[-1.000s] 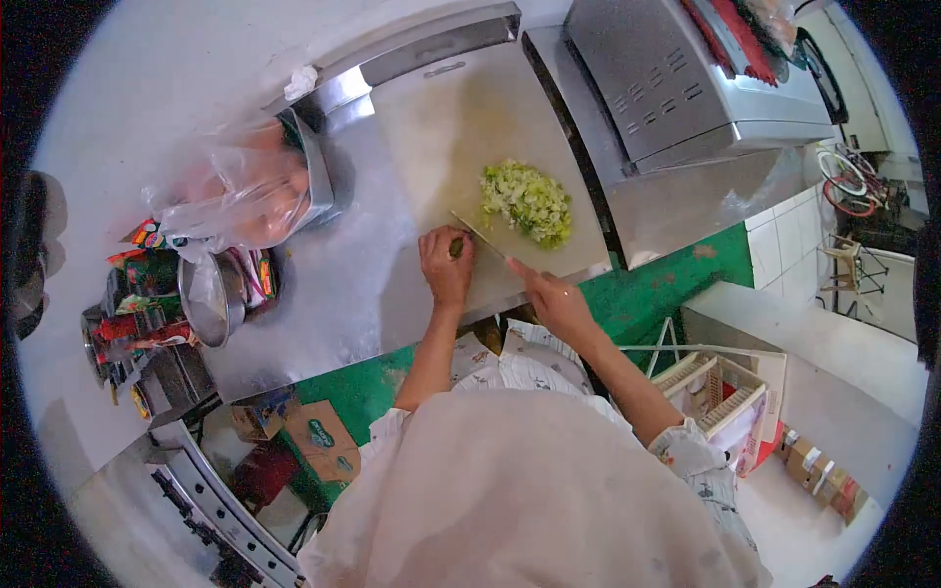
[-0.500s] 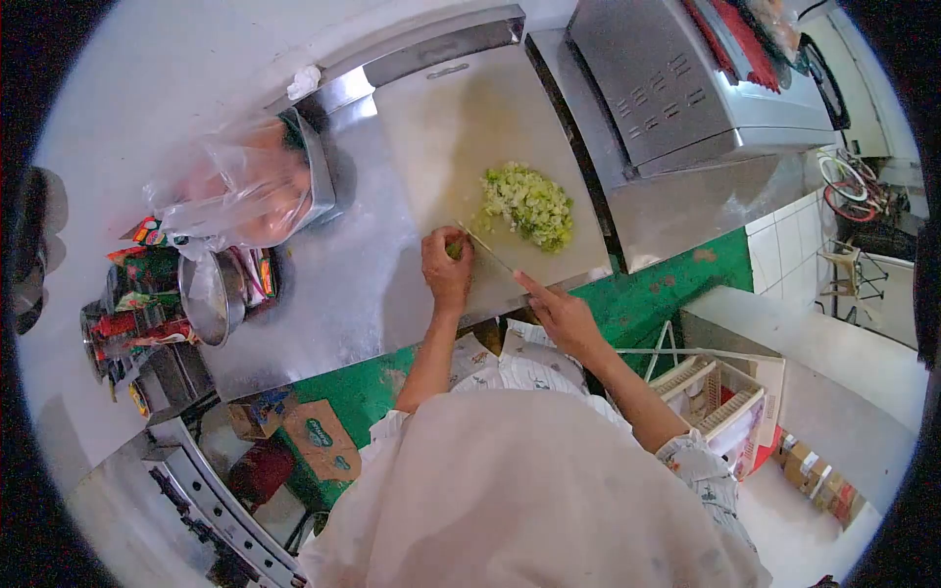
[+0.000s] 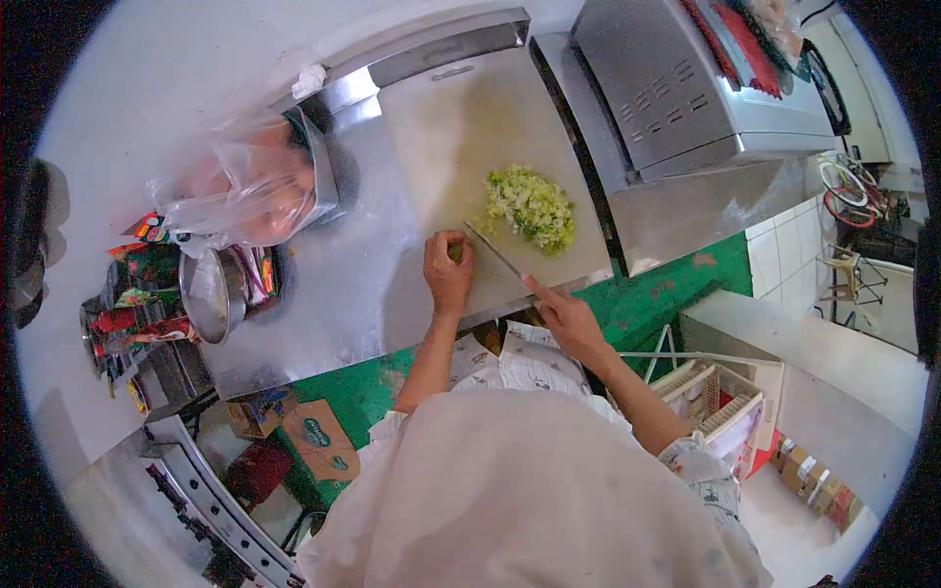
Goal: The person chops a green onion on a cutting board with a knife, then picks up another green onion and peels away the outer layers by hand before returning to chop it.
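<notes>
My right hand (image 3: 564, 318) is wrapped round the handle of a knife (image 3: 496, 252), whose blade slants up and left over the white cutting board (image 3: 431, 127). Close to the blade's tip, my left hand (image 3: 449, 269) is closed on a small green vegetable piece (image 3: 455, 252) held against the board. The fingers cover most of that piece, so its kind does not show clearly. Just right of the blade lies a heap of chopped green vegetable (image 3: 531, 208), pale green and white in small bits.
A metal container with a plastic bag of orange-brown items (image 3: 260, 186) stands left on the steel counter (image 3: 333, 294). A metal bowl (image 3: 213, 294) sits beside colourful packets (image 3: 137, 284). A large silver appliance (image 3: 667, 98) stands right of the board. Below right is a cream plastic rack (image 3: 706, 392).
The knife blade has tilted slightly, and its narrow edge shows differently beside the left fingers. Both hands stay in nearly the same place, and the chopped heap looks unchanged.
</notes>
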`<state>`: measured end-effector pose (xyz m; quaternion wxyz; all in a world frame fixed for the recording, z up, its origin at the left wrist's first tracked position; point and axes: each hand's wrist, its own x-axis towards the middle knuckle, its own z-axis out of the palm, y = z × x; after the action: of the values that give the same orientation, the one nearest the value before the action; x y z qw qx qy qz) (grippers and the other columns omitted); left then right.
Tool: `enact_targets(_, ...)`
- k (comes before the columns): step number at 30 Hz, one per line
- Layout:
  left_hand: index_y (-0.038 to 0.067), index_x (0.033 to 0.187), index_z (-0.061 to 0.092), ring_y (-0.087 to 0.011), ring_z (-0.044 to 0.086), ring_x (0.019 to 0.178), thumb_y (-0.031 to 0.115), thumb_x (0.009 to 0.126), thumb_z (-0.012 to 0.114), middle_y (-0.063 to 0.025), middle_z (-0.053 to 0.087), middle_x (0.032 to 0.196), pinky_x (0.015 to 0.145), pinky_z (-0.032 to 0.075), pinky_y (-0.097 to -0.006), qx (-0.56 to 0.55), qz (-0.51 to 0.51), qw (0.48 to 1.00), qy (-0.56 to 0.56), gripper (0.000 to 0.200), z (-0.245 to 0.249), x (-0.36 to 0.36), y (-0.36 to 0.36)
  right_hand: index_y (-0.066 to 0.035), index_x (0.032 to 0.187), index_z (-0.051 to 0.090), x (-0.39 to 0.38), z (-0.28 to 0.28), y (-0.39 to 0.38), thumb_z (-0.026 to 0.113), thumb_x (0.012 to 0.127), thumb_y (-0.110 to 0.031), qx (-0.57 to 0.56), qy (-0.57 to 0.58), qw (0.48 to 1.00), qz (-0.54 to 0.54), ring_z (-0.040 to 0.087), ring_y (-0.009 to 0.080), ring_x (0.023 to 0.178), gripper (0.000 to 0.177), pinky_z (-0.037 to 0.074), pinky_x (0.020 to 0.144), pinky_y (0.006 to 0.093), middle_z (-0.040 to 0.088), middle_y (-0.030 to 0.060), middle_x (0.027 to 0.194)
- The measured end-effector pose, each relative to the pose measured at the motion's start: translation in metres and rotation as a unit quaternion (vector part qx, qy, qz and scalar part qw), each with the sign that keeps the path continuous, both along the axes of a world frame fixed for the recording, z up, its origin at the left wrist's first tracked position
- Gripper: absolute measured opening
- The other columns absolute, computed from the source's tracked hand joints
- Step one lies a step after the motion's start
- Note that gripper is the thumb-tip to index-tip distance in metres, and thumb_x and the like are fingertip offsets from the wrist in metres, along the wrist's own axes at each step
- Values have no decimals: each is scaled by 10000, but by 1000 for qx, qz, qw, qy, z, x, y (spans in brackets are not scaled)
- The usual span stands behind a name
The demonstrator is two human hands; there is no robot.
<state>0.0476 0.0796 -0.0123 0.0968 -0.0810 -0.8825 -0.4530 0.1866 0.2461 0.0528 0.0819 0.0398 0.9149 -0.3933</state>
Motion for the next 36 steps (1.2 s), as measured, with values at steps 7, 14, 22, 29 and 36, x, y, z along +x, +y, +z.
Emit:
enact_targets(7, 53, 851, 564, -286, 581, 805, 16, 726, 670, -88, 593, 819, 725, 472, -384, 2, -11, 1000, 13, 167, -6, -2, -2, -323, 1440, 287, -4, 0, -8, 493, 923, -162, 24, -18, 999, 13, 621, 390, 734, 579, 525, 627, 477, 614, 194, 865)
enact_targets(14, 53, 860, 562, -291, 576, 837, 40, 740, 665, -98, 587, 844, 749, 465, -385, 5, -7, 1000, -11, 159, -1, 0, -1, -309, 1412, 363, -26, -4, -20, 519, 895, -128, 42, -28, 999, -8, 601, 405, 736, 570, 500, 656, 477, 586, 212, 826)
enact_targets(22, 54, 865, 561, -303, 559, 856, 54, 765, 653, -103, 584, 853, 750, 455, -392, -6, -9, 1000, 11, 136, -1, 0, 2, -330, 1414, 355, -5, -13, -5, 514, 903, -125, 57, -28, 998, -17, 604, 392, 738, 573, 499, 643, 467, 590, 201, 837)
enact_targets(29, 85, 953, 602, -285, 525, 974, 119, 818, 614, -70, 615, 933, 893, 371, -443, -107, -53, 992, 35, 140, 11, 3, -2, -335, 1439, 289, -15, 22, 1, 506, 907, -193, 132, -38, 990, -25, 618, 378, 717, 592, 526, 586, 460, 582, 177, 884)
enact_targets(36, 142, 1169, 600, -334, 402, 1226, 86, 796, 589, -116, 471, 1328, 1031, 284, -474, -101, -55, 990, 85, 377, 24, 13, 3, -200, 1397, 384, -13, 39, -1, 572, 860, -163, 171, 27, 981, -86, 598, 335, 816, 570, 506, 663, 427, 562, 150, 956)
